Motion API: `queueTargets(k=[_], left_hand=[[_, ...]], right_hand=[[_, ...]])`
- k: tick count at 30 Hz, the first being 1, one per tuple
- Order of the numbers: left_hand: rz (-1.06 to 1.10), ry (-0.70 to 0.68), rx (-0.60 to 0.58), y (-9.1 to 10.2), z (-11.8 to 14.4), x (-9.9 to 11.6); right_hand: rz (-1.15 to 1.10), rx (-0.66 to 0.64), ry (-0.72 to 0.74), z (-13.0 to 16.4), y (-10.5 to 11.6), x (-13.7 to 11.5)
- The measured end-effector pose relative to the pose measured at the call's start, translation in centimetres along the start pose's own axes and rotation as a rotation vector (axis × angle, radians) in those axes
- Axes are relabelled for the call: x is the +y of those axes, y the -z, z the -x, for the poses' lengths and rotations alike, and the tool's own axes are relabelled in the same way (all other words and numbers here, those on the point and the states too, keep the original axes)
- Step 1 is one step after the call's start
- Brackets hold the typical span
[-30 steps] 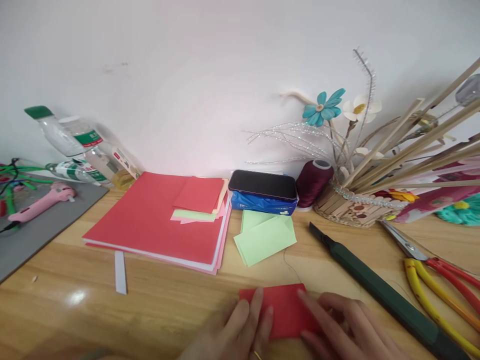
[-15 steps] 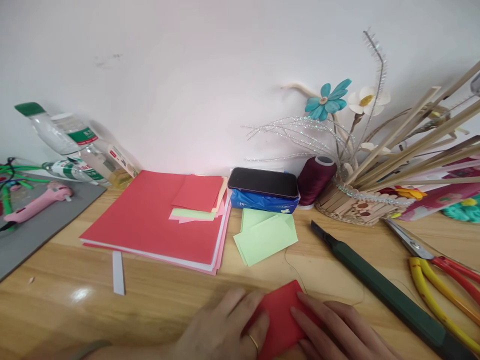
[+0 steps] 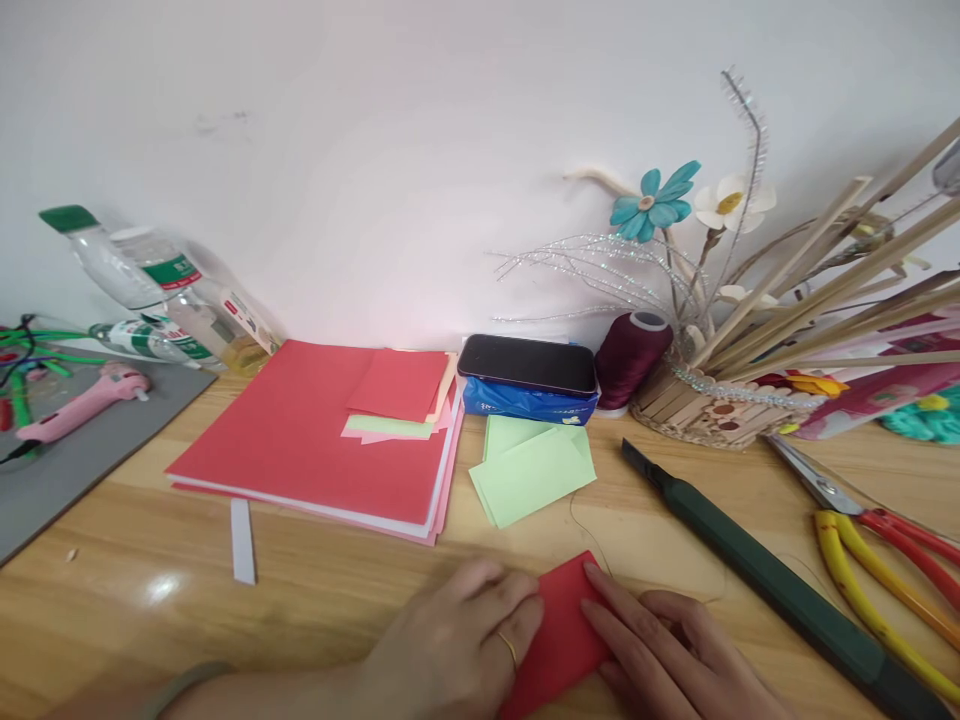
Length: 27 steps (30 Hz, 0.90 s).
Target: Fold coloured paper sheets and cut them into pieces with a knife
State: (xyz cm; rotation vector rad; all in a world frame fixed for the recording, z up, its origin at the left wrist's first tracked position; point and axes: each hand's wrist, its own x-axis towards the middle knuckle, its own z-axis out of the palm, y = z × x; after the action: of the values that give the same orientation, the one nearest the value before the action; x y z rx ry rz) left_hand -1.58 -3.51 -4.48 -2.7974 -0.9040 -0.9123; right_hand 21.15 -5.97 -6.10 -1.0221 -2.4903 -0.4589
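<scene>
A small folded piece of red paper (image 3: 564, 630) lies at the bottom centre of the head view, its top corner pointing away from me. My left hand (image 3: 465, 630), with a ring on one finger, grips the paper's left edge with curled fingers. From the other side my right hand (image 3: 664, 650) holds the right edge, index fingertip near the top corner and thumb partly hidden below. The paper's lower end runs out of view. Just beyond it are light green paper slips (image 3: 532, 478). A dark green utility knife (image 3: 765, 560) lies right of my right hand.
Red sheets (image 3: 300, 430) are stacked at left, smaller papers on top; a grey strip (image 3: 243, 540) lies in front. Behind stand a phone (image 3: 525, 364) on a blue pack (image 3: 525, 400), maroon thread (image 3: 634, 362) and a stick basket (image 3: 739, 405). Scissors (image 3: 840, 510) lie right, a pink glue gun (image 3: 86, 402) far left.
My right fingertips have shifted up along the paper's right edge towards its top corner. The left fingers are more curled and slightly further right. The view has shifted a little.
</scene>
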Motion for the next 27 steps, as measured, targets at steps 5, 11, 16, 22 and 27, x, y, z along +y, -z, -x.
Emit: queueTargets(k=[5, 11, 16, 22, 27], left_hand=[[0.172, 0.126, -0.014, 0.2, -0.5, -0.2], [0.359, 0.299, -0.177, 1.0, -0.8, -0.3], [0.267, 0.244, -0.214, 0.6, -1.0, -0.3], [0.086, 0.066, -0.301, 0.6, -1.1, -0.4], [-0.202, -0.042, -0.204, 0.8, -0.5, 0.8]], right_hand=[[-0.001, -0.024, -0.029, -0.7, 0.5, -0.1], [-0.009, -0.146, -0.027, 0.1, 0.1, -0.2], [-0.025, -0.073, -0.019, -1.0, 0.6, 0.0], [-0.028, -0.08, 0.002, -1.1, 1.0, 0.3], [0.042, -0.123, 0.026, -0.3, 0.0, 0.0]])
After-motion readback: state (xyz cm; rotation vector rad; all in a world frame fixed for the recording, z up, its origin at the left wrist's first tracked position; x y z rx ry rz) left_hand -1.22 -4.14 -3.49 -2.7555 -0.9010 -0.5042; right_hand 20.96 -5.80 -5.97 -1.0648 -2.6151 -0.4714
